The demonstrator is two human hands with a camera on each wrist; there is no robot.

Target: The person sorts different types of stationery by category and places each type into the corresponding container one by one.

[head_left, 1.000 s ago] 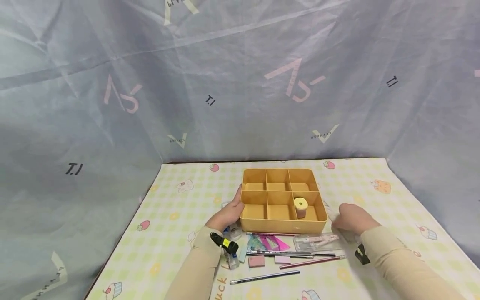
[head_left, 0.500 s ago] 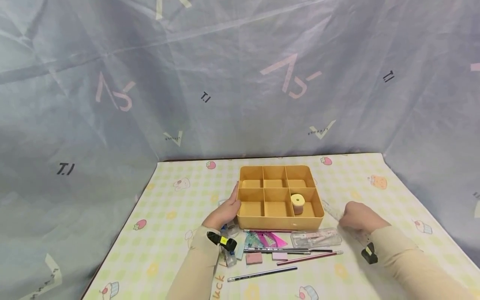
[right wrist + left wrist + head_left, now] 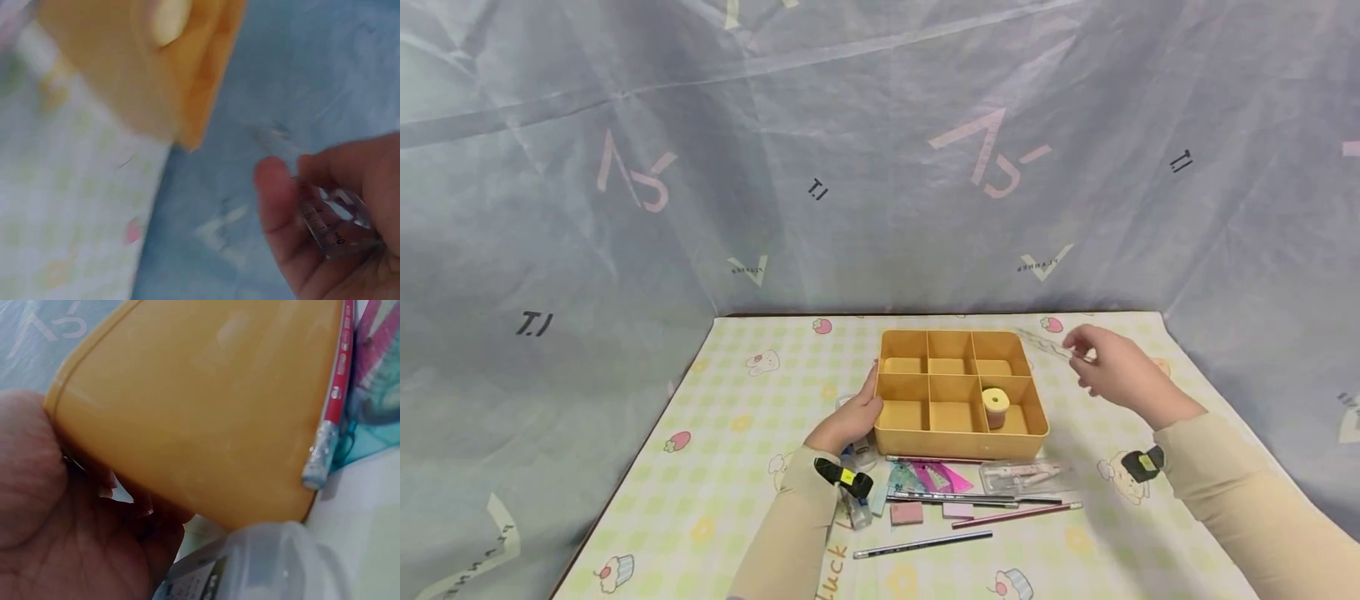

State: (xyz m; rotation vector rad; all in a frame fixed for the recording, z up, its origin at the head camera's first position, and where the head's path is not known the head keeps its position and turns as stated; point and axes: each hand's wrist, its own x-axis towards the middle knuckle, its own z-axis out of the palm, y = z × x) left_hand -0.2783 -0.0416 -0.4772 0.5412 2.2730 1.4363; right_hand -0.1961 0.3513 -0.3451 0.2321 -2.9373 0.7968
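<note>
Grey-blue printed cloth (image 3: 880, 217) hangs behind and on both sides of the desk (image 3: 700, 450), whose cover is pale checks with little strawberries and cupcakes. On it, towards the far side, sits a yellow box (image 3: 958, 444) with six compartments in two rows. From where I stand, the person's left hand (image 3: 850, 421) holds it by the left wall, thumb at the rim and fingers along the outside. Over to the right, the right hand (image 3: 1112, 367) is raised above the desk, pinching a clear ruler (image 3: 1042, 342) between thumb and fingers; its free end points left, near the box's far right corner. I can't tell whether the two touch. One cream-topped roll (image 3: 996, 407) stands upright in the near right compartment.

Just in front of the box lie a red pencil (image 3: 936, 459), a pink set square (image 3: 951, 477) and a clear case (image 3: 1022, 477). Nearer come some dark pencils (image 3: 951, 500), a pink eraser (image 3: 907, 513) and a lilac eraser (image 3: 958, 510); nearest is a single dark pencil (image 3: 922, 545). Clear plastic containers (image 3: 867, 452) sit by the left wrist, partly hidden.
</note>
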